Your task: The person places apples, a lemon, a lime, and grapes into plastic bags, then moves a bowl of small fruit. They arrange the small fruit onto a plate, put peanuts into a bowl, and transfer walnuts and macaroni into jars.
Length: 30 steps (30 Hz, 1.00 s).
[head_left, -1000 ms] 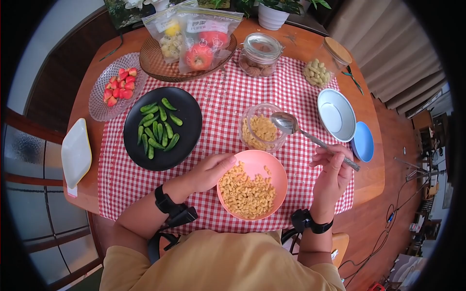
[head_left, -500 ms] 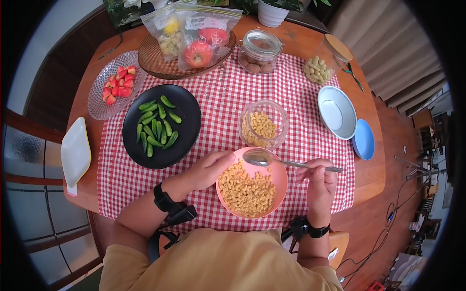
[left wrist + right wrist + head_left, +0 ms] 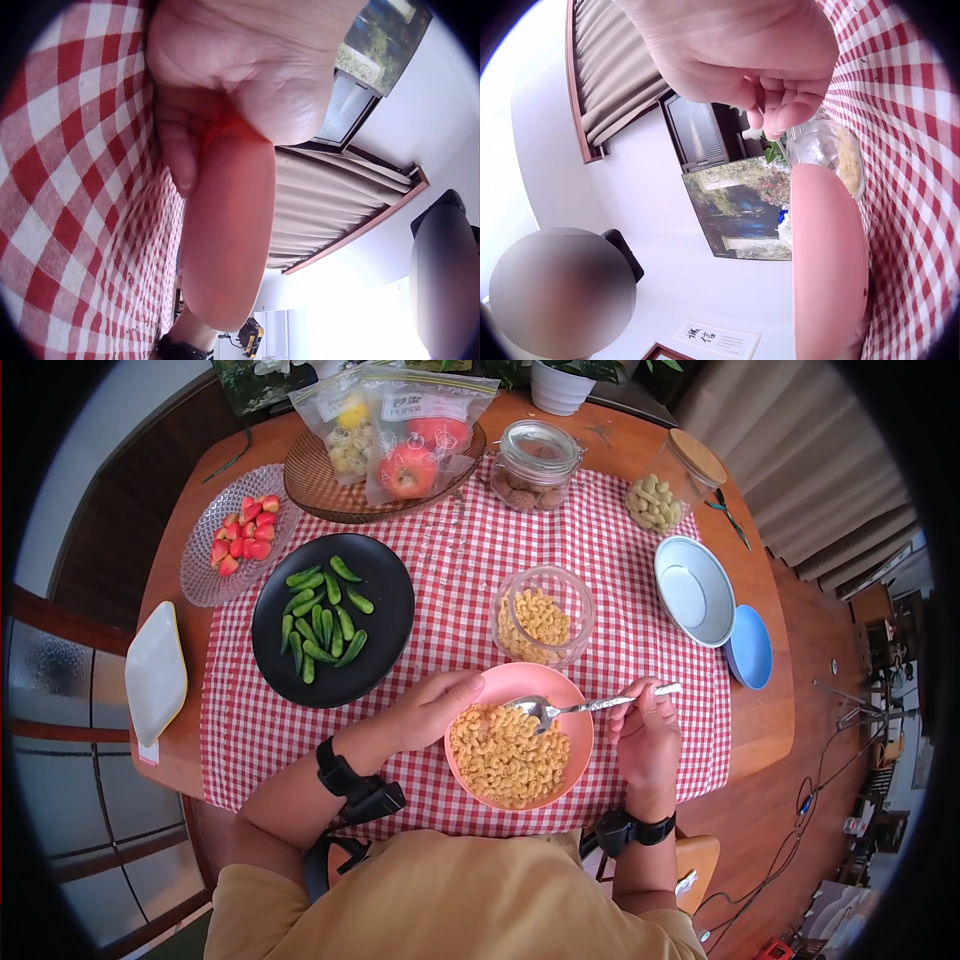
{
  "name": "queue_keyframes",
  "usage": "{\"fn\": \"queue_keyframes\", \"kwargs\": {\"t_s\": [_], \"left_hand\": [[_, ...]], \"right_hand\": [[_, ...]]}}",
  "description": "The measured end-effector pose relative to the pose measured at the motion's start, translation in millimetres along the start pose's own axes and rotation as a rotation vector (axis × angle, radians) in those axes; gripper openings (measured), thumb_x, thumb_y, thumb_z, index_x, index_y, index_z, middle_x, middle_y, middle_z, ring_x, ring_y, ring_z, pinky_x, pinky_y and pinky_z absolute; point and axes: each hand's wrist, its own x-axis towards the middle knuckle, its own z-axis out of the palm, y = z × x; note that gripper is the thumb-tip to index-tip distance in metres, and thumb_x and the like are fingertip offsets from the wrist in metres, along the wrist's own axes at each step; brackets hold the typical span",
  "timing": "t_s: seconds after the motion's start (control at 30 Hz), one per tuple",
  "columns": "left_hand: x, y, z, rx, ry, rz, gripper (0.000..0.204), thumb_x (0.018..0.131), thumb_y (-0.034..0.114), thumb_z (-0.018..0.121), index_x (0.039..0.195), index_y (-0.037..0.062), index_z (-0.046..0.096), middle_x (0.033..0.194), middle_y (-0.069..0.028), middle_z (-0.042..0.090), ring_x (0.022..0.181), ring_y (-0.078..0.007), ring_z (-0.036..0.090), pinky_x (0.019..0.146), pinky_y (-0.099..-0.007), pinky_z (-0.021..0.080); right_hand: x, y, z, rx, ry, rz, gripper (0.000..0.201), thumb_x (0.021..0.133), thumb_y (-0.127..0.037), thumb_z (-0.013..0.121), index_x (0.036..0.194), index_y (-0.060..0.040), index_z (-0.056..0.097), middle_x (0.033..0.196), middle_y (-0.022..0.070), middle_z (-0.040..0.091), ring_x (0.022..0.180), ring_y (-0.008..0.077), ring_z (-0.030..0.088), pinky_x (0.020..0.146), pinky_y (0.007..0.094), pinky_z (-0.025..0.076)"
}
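Note:
A pink bowl (image 3: 530, 678) of elbow macaroni (image 3: 510, 755) stands at the table's front. My left hand (image 3: 438, 710) grips its left rim, thumb on the edge; in the left wrist view, fingers curl against the outer wall (image 3: 229, 240). A metal spoon (image 3: 598, 704) is pinched by its handle in my right hand (image 3: 648, 740), right of the bowl. The spoon's head dips into the macaroni near the far side. Just behind stands an open glass jar (image 3: 584, 610), part full of macaroni. In the right wrist view the pink wall hides the spoon's head.
Left of the bowl lies a black plate (image 3: 385, 650) of small cucumbers. A glass bowl of red fruit (image 3: 200, 565), a white tray (image 3: 158, 675) and a fruit basket (image 3: 310, 495) stand beyond. Lidded jars (image 3: 540, 455) are behind; white (image 3: 695, 595) and blue (image 3: 750, 650) bowls are right.
My right hand has brought the spoon from over the glass jar down and left into the pink bowl, its head now among the macaroni. The left hand keeps its hold on the rim.

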Motion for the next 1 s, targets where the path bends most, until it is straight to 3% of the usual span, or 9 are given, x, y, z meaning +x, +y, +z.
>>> {"fn": "queue_keyframes", "kwargs": {"t_s": [0.43,0.57,0.73,0.83,1.0], "left_hand": [[0.5,3.0,3.2,-0.052,0.001,0.020,0.043,0.104,0.032,0.034,0.115,-0.0026,0.056,0.101,-0.0076,0.065,0.092,-0.0105,0.060,0.082,-0.0268,0.048],[0.4,4.0,3.2,-0.053,-0.005,0.016,0.043,0.104,0.032,0.034,0.114,-0.0028,0.056,0.101,-0.0076,0.065,0.092,-0.0104,0.061,0.082,-0.0269,0.048],[0.7,2.7,2.0,-0.039,-0.005,0.010,0.044,0.104,0.033,0.034,0.114,-0.0029,0.057,0.100,-0.0075,0.065,0.091,-0.0104,0.060,0.081,-0.0269,0.048],[0.8,3.0,2.5,-0.022,0.001,0.013,0.044,0.104,0.034,0.034,0.115,-0.0028,0.057,0.100,-0.0075,0.065,0.091,-0.0104,0.060,0.081,-0.0270,0.048],[0.6,1.9,3.3,-0.023,0.010,0.021,0.045,0.103,0.035,0.035,0.114,-0.0029,0.057,0.101,-0.0075,0.065,0.091,-0.0103,0.060,0.081,-0.0270,0.048]], "right_hand": [[4.4,-26.9,10.3,0.105,0.042,-0.164,0.023,0.102,-0.023,0.041,0.093,-0.0065,0.052,0.070,0.0063,0.059,0.058,0.0115,0.054,0.051,0.0216,0.044],[8.0,-36.8,15.6,0.065,0.085,-0.332,0.023,0.103,-0.025,0.040,0.094,-0.0062,0.051,0.073,0.0065,0.059,0.060,0.0114,0.054,0.052,0.0222,0.044],[12.8,-36.6,21.7,-0.147,0.084,-0.493,0.024,0.103,-0.025,0.041,0.100,-0.0037,0.053,0.083,0.0088,0.061,0.071,0.0123,0.057,0.058,0.0240,0.048],[10.8,-33.4,25.6,-0.326,0.095,-0.538,0.025,0.102,-0.025,0.042,0.104,-0.0027,0.053,0.086,0.0104,0.062,0.074,0.0133,0.058,0.062,0.0256,0.051],[6.4,-34.1,22.8,-0.396,0.130,-0.623,0.026,0.102,-0.025,0.043,0.105,-0.0012,0.053,0.089,0.0117,0.062,0.073,0.0147,0.060,0.062,0.0275,0.053]]}}
